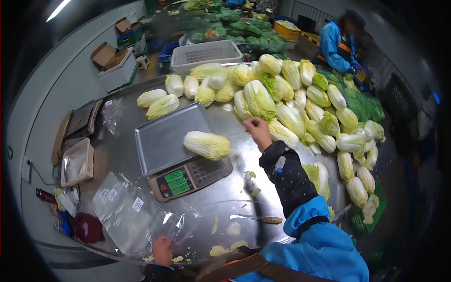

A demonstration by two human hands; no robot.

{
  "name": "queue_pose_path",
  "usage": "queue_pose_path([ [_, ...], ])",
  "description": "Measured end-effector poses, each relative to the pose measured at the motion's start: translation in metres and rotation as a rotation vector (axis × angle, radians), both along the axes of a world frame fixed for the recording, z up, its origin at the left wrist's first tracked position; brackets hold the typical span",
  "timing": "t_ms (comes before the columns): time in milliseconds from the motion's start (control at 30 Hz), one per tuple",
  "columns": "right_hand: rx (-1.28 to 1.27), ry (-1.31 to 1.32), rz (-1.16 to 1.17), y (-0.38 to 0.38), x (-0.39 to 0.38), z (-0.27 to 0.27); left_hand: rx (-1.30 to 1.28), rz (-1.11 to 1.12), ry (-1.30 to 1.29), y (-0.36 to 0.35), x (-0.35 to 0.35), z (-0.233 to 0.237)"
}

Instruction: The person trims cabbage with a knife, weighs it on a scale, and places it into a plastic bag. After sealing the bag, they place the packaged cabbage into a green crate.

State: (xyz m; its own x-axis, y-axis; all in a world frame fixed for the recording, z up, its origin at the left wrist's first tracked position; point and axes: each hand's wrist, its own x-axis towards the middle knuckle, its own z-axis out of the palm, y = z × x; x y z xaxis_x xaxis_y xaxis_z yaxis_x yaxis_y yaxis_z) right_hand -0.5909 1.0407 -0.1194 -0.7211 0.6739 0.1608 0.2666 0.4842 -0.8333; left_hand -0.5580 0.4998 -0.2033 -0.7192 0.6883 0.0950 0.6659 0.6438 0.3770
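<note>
The elongated pale yellow-green napa cabbage head point(283, 135) nearest the right hand point(257, 130) lies at the near edge of a large pile of similar cabbage heads point(300, 89), right of centre in the frame. It is judged to be fairly heavy and firm at the white stem end, but leafy, crushable and easily torn at the frilled tip. It would be best taken around the dense lower half rather than by the loose outer leaves.

The grip of the right hand is seen loosely curled just over that edge of the pile. Whether anything is held in it cannot be told.

The left hand point(162, 251), at the bottom edge, is set against a spread of clear plastic bags point(127, 211); its grip cannot be made out.

Another cabbage head point(207, 144) lies on the steel pan of a digital scale point(159, 136) at centre. A wooden-handled knife point(263, 219) and leaf scraps are seen on the stainless-steel bench point(221, 202). A person in a blue jacket point(333, 44) is seen at upper right.
</note>
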Motion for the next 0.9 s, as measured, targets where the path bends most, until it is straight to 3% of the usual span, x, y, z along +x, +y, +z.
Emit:
queue_pose_path([
  [33,-0.025,-0.056,-0.218,0.009,0.009,0.003,-0.008,-0.022,0.0,-0.001,0.001,0.0],
  [67,-0.032,-0.056,-0.239,0.012,0.017,0.002,-0.045,-0.011,0.015,-0.001,0.003,-0.002],
  [133,0.685,0.095,-0.106,0.011,0.031,0.006,-0.063,0.045,0.073,0.006,0.008,-0.005],
  [200,0.323,0.145,0.137,-0.007,0.027,0.019,-0.108,0.056,0.055,-0.006,0.005,-0.023],
  [267,0.161,0.246,0.423,-0.025,0.01,0.024,-0.146,0.086,0.047,-0.007,0.003,-0.022],
  [300,0.395,0.153,0.494,-0.034,-0.002,0.026,-0.222,0.037,0.048,-0.006,0.002,-0.014],
  [367,0.579,-0.119,0.48,-0.067,-0.016,0.03,-0.297,0.013,0.061,-0.003,-0.001,-0.003],
  [400,0.59,-0.096,0.499,-0.074,-0.022,0.032,-0.337,0.006,0.182,0.001,-0.003,0.0],
  [467,0.305,-0.458,0.637,-0.079,-0.037,0.037,-0.363,0.04,0.328,0.0,-0.008,0.006],
  [500,0.281,-0.33,0.661,-0.077,-0.041,0.03,-0.442,0.048,0.344,0.001,-0.015,0.009],
  [567,-0.157,-0.003,0.773,-0.077,-0.033,0.015,-0.496,0.079,0.38,0.005,-0.029,0.013],
  [633,-1.086,0.17,0.83,-0.101,0.015,0.009,-0.6,0.049,-0.001,0.001,-0.029,0.015],
  [667,-1.488,0.203,0.864,-0.117,0.045,0.014,-0.577,0.053,0.003,0.008,-0.02,0.021],
  [700,-1.694,0.213,0.798,-0.129,0.068,0.0,-0.563,0.059,-0.009,0.02,-0.012,0.034],
  [767,-2.005,0.361,0.839,-0.161,0.116,-0.01,-0.171,0.052,0.222,0.03,-0.005,0.038],
  [833,-2.07,0.362,0.902,-0.179,0.152,-0.021,-0.097,0.261,0.056,0.07,0.017,0.102],
  [867,-1.965,0.189,0.742,-0.185,0.169,-0.011,-0.278,0.156,0.006,0.07,0.031,0.07],
  [900,-1.999,0.166,0.725,-0.196,0.179,-0.001,-0.455,0.039,-0.048,0.07,0.04,0.028],
])
